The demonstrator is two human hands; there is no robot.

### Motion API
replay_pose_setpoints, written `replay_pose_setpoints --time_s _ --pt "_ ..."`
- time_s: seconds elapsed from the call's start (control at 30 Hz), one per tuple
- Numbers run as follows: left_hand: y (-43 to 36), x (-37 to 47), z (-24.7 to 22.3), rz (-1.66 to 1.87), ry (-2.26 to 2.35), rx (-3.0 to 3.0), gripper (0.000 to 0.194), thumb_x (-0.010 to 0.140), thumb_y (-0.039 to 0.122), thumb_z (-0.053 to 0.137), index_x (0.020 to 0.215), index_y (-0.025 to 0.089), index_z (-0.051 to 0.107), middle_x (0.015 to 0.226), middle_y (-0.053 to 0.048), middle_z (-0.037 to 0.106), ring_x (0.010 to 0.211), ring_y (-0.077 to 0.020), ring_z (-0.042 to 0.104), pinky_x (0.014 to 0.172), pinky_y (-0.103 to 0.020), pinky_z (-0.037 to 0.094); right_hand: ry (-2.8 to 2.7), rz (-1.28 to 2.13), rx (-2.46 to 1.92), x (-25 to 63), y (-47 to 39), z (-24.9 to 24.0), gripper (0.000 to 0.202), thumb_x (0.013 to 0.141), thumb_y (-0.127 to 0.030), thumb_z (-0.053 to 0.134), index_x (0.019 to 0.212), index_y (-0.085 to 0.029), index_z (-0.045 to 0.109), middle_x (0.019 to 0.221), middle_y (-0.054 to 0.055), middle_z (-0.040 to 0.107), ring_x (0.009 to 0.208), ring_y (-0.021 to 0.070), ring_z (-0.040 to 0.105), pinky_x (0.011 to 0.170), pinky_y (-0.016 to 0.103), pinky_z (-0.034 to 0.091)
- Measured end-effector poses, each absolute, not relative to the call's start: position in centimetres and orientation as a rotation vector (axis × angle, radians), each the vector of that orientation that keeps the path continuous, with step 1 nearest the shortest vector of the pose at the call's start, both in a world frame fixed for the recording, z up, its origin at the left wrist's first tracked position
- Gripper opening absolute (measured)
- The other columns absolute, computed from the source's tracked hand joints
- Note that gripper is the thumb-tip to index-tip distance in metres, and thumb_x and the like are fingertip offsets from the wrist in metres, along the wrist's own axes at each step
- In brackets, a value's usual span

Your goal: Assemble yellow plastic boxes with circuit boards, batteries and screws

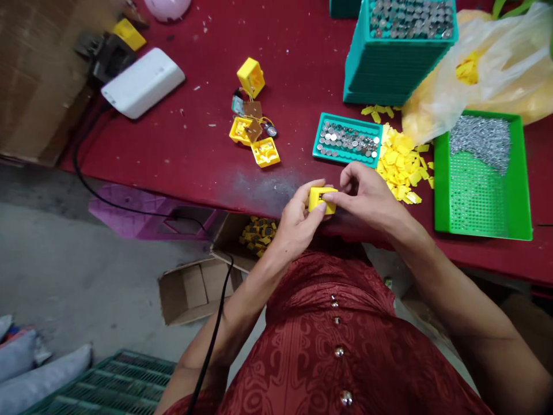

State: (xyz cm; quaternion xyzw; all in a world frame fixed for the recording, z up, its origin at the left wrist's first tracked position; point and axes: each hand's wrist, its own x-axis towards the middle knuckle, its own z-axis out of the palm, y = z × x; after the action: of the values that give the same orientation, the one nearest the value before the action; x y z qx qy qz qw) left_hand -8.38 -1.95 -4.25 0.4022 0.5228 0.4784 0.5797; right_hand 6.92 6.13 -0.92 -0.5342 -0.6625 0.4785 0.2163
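Grasping yellow case [317,203]: left hand [299,219]. Working at opening [321,196], seemingly: right hand [369,193], grip unclear. Next move requiring steadiness.

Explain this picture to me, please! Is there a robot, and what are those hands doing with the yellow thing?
No robot here, just a person's two bare hands. The one picture comes from a camera worn on that person's head, looking down. The left hand holds a small yellow block, and the right hand has its fingertips at the block; I can't tell if they pinch anything. On the red table are a teal tray of round metal discs, loose yellow pieces, and a green basket with shiny metal bits. Farther left lie opened yellow cases with wires.
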Motion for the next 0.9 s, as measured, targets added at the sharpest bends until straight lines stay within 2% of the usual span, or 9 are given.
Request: replay_pose_setpoints --time_s 0.17,0.23,0.37,0.47,0.63,0.73,0.83,0.9 --pt "-2.0 -8.2 -4.8 1.104 1.229 0.99 0.046 0.094 0.032 0.067 0.136 0.017 0.059 0.135 -0.013 0.069 0.114 -0.0202 0.067 0.096 -0.031 0.059 -1.834 1.507 -1.318 7.2 6.7 -1.8 0.028 0.073 -0.022 0.076 0.073 -0.019 0.049 0.066 -0.006 0.048 0.062 0.0077 0.04 0.059 0.027 0.03" --pt "-2.0 -8.0 -4.6 1.102 1.224 0.977 0.047 0.093 0.031 0.069 0.136 0.016 0.06 0.136 -0.013 0.069 0.113 -0.0196 0.068 0.095 -0.03 0.059 -1.815 1.526 -1.237 7.5 6.7 -2.4 0.033 0.072 -0.03 0.08 0.072 -0.019 0.048 0.065 -0.006 0.047 0.062 0.0071 0.038 0.057 0.026 0.029" --pt "-1.6 -7.9 -3.6 1.108 1.082 0.771 0.048 0.088 0.033 0.076 0.132 0.018 0.063 0.137 -0.012 0.071 0.113 -0.0214 0.072 0.091 -0.031 0.062 -1.635 1.655 -1.138 8.4 6.8 -2.7 0.056 0.066 -0.058 0.091 0.076 -0.02 0.05 0.067 -0.006 0.051 0.06 0.0065 0.041 0.054 0.023 0.032" --pt "-1.1 -8.2 -2.8 1.123 1.008 0.557 0.045 0.085 0.028 0.08 0.126 0.018 0.065 0.127 -0.01 0.077 0.104 -0.021 0.078 0.087 -0.031 0.064 -1.431 1.649 -1.11 9.3 6.6 -2.4 0.059 0.069 -0.065 0.089 0.081 -0.021 0.052 0.069 -0.005 0.056 0.058 0.0071 0.049 0.054 0.023 0.038" --pt "-0.5 -8.3 -2.0 1.068 0.978 0.435 0.042 0.081 0.021 0.083 0.12 0.015 0.068 0.114 -0.012 0.082 0.101 -0.0228 0.081 0.084 -0.031 0.064 -1.452 1.386 -1.177 10.6 5.2 -3.2 0.032 0.082 -0.046 0.078 0.082 -0.021 0.058 0.068 -0.003 0.059 0.055 0.0075 0.051 0.054 0.024 0.04" --pt "-0.4 -7.9 -2.1 1.052 0.959 0.4 0.036 0.081 0.02 0.083 0.114 0.015 0.071 0.107 -0.01 0.083 0.093 -0.0206 0.081 0.081 -0.029 0.064 -1.558 1.227 -1.175 11.0 3.9 -3.7 0.015 0.085 -0.033 0.072 0.083 -0.019 0.066 0.075 -0.001 0.066 0.063 0.009 0.056 0.061 0.025 0.045" --pt "-0.4 -7.2 -2.2 1.032 0.979 0.386 0.03 0.082 0.017 0.082 0.111 0.015 0.073 0.101 -0.006 0.083 0.085 -0.0167 0.08 0.077 -0.025 0.064 -1.675 1.121 -1.147 11.5 3.0 -3.8 0.008 0.089 -0.026 0.071 0.087 -0.019 0.072 0.084 0.0 0.072 0.075 0.0112 0.063 0.072 0.027 0.049" --pt "-0.5 -6.6 -2.3 1.0 0.993 0.383 0.031 0.082 0.017 0.082 0.112 0.014 0.073 0.1 -0.006 0.082 0.084 -0.0159 0.08 0.077 -0.025 0.064 -1.733 1.053 -1.136 11.9 2.7 -4.0 0.006 0.09 -0.023 0.071 0.087 -0.019 0.072 0.083 0.0 0.072 0.077 0.0112 0.064 0.076 0.028 0.05"
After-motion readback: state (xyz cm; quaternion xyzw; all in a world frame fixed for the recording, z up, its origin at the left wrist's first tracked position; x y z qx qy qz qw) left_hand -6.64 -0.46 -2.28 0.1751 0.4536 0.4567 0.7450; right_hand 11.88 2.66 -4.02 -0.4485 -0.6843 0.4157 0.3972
